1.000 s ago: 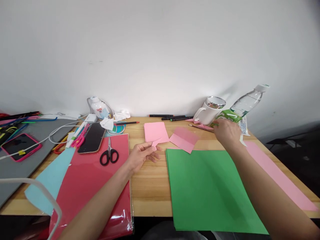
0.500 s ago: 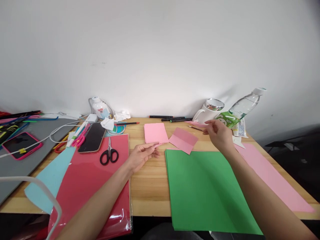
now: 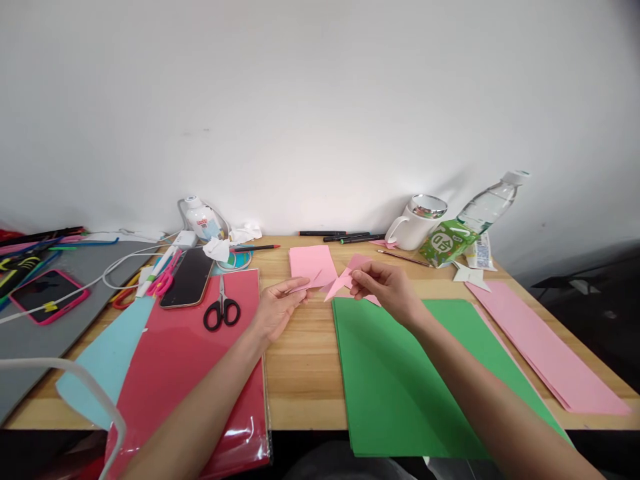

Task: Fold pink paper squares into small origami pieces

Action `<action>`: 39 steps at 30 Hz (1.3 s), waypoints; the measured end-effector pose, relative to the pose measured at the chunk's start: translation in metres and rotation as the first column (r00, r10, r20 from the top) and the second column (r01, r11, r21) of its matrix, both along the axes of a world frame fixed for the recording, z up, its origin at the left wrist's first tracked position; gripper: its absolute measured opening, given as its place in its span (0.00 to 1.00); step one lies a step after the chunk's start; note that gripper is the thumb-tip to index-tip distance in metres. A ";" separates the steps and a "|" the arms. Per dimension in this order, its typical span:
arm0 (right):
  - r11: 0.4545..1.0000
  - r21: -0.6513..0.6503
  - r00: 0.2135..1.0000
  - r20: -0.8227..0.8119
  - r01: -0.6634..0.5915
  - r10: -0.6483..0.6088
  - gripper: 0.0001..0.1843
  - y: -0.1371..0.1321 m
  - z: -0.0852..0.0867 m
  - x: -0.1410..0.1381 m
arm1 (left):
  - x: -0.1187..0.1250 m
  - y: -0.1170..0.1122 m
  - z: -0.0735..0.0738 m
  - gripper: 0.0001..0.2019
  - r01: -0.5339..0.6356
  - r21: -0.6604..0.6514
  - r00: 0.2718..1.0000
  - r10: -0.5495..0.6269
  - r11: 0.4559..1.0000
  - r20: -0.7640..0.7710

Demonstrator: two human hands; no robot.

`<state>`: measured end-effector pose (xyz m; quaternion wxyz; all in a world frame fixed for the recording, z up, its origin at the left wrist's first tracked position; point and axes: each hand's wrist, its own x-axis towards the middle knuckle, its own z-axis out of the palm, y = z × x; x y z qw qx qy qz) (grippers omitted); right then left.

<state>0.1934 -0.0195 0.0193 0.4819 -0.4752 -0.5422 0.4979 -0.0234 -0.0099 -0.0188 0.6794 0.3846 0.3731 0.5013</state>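
Note:
My left hand (image 3: pixel 281 305) pinches a small folded piece of pink paper (image 3: pixel 314 281) between thumb and fingers, in front of a stack of pink square paper (image 3: pixel 310 259). Close by on its right, my right hand (image 3: pixel 387 287) grips another folded pink piece (image 3: pixel 337 287), whose pointed end faces left. The two pieces are near each other; whether they touch I cannot tell. Behind my right fingers lies a creased pink sheet (image 3: pixel 361 261), partly hidden. Below the right forearm are large green sheets (image 3: pixel 395 380).
Black-handled scissors (image 3: pixel 221 312) lie on a red paper pack (image 3: pixel 200 373) beside a phone (image 3: pixel 187 279). Several markers (image 3: pixel 355 237), a white mug (image 3: pixel 417 223), a green carton (image 3: pixel 449 241) and a clear bottle (image 3: pixel 493 203) line the back. Pink strips (image 3: pixel 550 353) are at right.
My right hand has come left from beside the mug, bringing a folded pink piece next to the one in my left hand. The left hand has barely moved, its piece now tilted differently.

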 end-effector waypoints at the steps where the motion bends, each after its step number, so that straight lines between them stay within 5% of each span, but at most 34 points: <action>1: 1.000 0.005 1.000 -0.010 -0.005 0.005 0.21 0.000 -0.002 -0.001 | 0.000 0.000 0.001 0.14 -0.002 0.004 1.000 0.002 1.000 -0.002; 13: 0.997 0.074 0.996 0.088 -0.033 0.026 0.20 0.005 -0.007 -0.016 | 0.001 -0.001 0.001 0.14 0.011 0.116 1.000 -0.012 0.993 0.013; 28: 0.987 0.078 0.969 -0.213 0.140 -0.121 0.21 -0.004 -0.015 -0.054 | 0.007 -0.001 -0.002 0.15 -0.043 0.060 0.995 0.037 0.997 0.097; 39: 0.990 0.036 0.968 -0.220 0.135 -0.124 0.29 -0.010 -0.028 -0.067 | 0.004 -0.004 0.005 0.14 0.000 0.007 0.998 -0.001 1.000 0.056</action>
